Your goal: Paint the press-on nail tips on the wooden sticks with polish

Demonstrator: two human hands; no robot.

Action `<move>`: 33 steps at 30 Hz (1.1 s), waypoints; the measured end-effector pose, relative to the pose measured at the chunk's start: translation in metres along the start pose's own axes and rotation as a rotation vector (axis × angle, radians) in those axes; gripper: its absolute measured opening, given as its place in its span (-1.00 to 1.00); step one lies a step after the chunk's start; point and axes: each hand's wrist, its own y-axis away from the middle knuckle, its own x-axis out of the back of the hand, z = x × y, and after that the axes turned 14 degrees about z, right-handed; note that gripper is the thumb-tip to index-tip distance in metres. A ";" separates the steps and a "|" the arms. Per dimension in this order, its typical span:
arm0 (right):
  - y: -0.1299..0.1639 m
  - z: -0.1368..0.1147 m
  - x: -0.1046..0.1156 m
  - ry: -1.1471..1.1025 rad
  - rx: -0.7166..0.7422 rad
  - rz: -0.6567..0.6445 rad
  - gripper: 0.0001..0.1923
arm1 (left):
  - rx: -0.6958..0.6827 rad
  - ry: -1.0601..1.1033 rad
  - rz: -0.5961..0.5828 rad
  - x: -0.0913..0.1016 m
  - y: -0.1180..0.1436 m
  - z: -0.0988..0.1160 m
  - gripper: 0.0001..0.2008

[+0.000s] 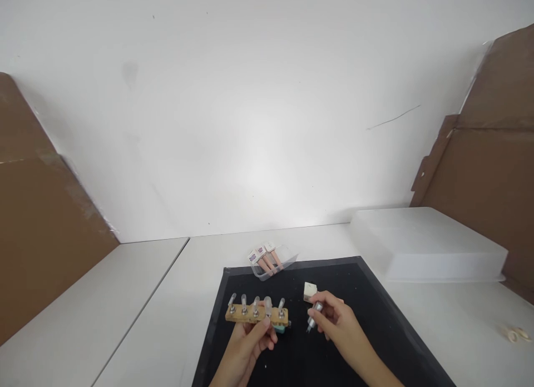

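My left hand [249, 342] grips a wooden strip [250, 314] from below, thumb pressed on its front edge. Several clear-capped levers [256, 306] stand along the strip on metal nuts, looking like toggle switches. A teal piece [280, 329] shows under its right end, partly hidden. To the right, my right hand [336, 323] pinches a short silver cylindrical tool [316, 313], its thin tip slanting down to the left, apart from the strip. Just behind these fingers lies a white block [310, 292], with what seems a pinkish handle mostly hidden by the hand.
A clear plastic tray [288, 259] at the back of the black mat [359, 281] holds several pink-handled pieces [267, 262] with white heads. A translucent bin [438, 245] stands at right, with beige rings [512, 335] nearby. Brown cardboard panels [45, 220] flank the white table.
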 end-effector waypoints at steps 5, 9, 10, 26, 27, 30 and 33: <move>-0.008 0.011 -0.003 0.003 -0.040 -0.020 -0.85 | -0.006 0.015 0.068 0.001 -0.005 0.002 -0.50; -0.006 0.017 -0.005 0.055 -0.039 -0.031 -0.90 | 0.024 0.034 0.051 0.003 -0.007 0.000 -0.54; -0.006 0.018 -0.005 0.066 -0.036 -0.032 -0.91 | 0.029 0.046 0.049 0.003 -0.008 0.000 -0.54; 0.000 0.020 -0.008 0.277 0.145 -0.054 -0.87 | 0.127 0.116 0.036 0.004 -0.011 0.000 -0.66; 0.000 0.019 -0.008 0.288 0.158 -0.059 -0.87 | 0.125 0.116 0.039 0.004 -0.011 0.000 -0.65; 0.000 0.016 -0.007 0.312 0.184 -0.073 -0.88 | 0.134 0.113 0.041 0.003 -0.009 -0.001 -0.62; 0.000 0.017 -0.006 0.328 0.187 -0.082 -0.87 | 0.143 0.116 0.043 0.002 -0.009 -0.001 -0.61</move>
